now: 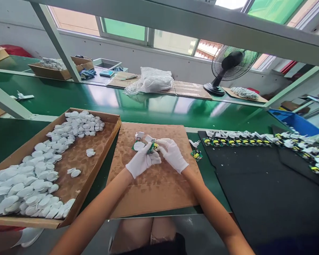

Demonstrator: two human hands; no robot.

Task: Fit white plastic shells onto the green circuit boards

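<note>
Both my hands wear white gloves and meet over a brown cardboard sheet (154, 180). My left hand (140, 160) and my right hand (172, 155) grip a small green circuit board (145, 146) with white plastic parts, partly hidden by my fingers. To the right, a loose green circuit board (196, 154) and a white plug piece (194, 143) lie near the sheet's edge. Left of my left hand stands a cardboard tray (77, 170) heaped with white plastic shells (29, 180). Several circuit boards with white parts (236, 140) line a black mat (263, 191).
A green workbench (122, 106) runs across the far side, carrying a plastic bag, a cardboard box of white parts and a black fan (230, 65). A blue bin (295, 122) stands at the right. Metal frame posts rise above the bench.
</note>
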